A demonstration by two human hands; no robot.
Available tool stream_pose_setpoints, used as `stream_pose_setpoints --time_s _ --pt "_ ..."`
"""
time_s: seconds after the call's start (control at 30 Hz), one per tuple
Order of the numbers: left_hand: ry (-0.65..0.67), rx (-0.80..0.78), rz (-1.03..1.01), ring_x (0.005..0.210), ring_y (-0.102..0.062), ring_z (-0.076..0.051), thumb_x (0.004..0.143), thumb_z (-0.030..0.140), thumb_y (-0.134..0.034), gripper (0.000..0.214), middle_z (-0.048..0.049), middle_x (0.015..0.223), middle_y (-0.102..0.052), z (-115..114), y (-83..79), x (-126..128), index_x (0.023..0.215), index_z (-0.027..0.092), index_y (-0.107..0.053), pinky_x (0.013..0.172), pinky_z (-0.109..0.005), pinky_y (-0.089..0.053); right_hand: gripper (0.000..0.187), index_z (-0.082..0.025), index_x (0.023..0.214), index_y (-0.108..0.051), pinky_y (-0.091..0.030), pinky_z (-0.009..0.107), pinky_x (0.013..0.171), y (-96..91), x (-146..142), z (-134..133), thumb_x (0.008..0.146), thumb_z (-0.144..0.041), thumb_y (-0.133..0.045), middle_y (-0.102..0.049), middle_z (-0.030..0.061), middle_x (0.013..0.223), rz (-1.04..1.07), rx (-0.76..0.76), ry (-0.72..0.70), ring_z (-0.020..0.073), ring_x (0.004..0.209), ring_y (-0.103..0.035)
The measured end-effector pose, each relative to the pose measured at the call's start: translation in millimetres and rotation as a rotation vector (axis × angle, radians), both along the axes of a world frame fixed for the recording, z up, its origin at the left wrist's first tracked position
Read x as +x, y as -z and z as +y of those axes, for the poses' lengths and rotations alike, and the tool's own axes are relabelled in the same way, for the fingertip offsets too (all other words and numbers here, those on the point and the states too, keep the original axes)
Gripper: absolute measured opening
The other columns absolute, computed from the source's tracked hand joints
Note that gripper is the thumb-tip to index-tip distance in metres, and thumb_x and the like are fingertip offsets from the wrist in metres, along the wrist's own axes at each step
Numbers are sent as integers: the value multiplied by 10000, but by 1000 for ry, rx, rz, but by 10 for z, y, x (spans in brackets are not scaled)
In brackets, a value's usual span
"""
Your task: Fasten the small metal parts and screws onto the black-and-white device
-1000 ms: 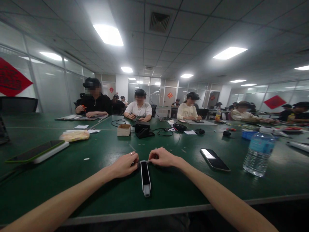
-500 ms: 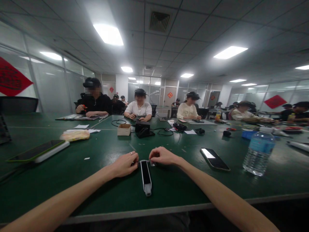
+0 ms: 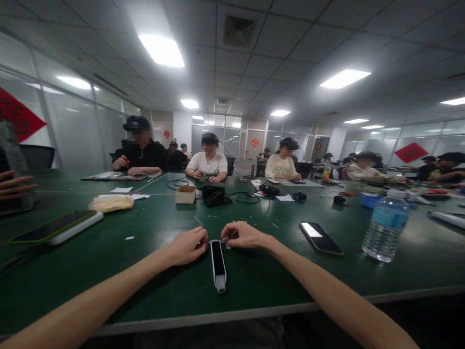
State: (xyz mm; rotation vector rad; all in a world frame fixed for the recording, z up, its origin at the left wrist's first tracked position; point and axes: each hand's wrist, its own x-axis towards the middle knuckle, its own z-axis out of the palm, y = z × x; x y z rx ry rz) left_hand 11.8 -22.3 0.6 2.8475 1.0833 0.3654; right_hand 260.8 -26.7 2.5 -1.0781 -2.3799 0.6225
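A slim white pen-shaped device with a long black face lies on the green table, its narrow tip towards me. At the upper left of the device, my left hand rests with fingers curled together; whatever they pinch is hidden. Across from it, my right hand pinches thumb and finger at the device's upper right end. A small clear, shiny piece shows just under those fingertips, too small to make out fully.
Right of my hands lie a phone and a water bottle. Farther off stand a small cardboard box and a black stand. At left are a green-edged tablet, a wrapped packet and another person's hand. Co-workers sit opposite.
Another person's hand has come into view at the left edge beside a grey object. My view has shifted slightly. Both my hands keep nearly the same place by the device.
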Motion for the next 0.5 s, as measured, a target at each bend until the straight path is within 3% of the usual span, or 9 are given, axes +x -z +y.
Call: stream_pose_setpoints --time_s 0.27,0.4,0.5 --pt "16 22 -14 797 -563 -188 858 240 -445 110 -49 915 -588 27 31 -10 896 191 -536 686 -289 -417 202 -163 944 -682 -489 236 693 102 -83 -19 744 -190 -691 -694 17 872 57 55 15 132 755 -624" --pt "17 13 -15 812 -570 -194 862 252 -447 115 -49 912 -592 14 -3 -1 890 189 -540 703 -293 -425 222 -164 969 -687 -482 231 692 1 28 29 759 -235 -675 -701 24 872 -24 155 -5 134 754 -623" --pt "12 0 -10 807 -571 -192 870 266 -444 127 -51 921 -594 9 -30 4 894 189 -543 705 -296 -432 185 -152 947 -701 -466 240 715 -152 318 135 803 -198 -593 -703 44 864 -143 311 192 137 745 -618"
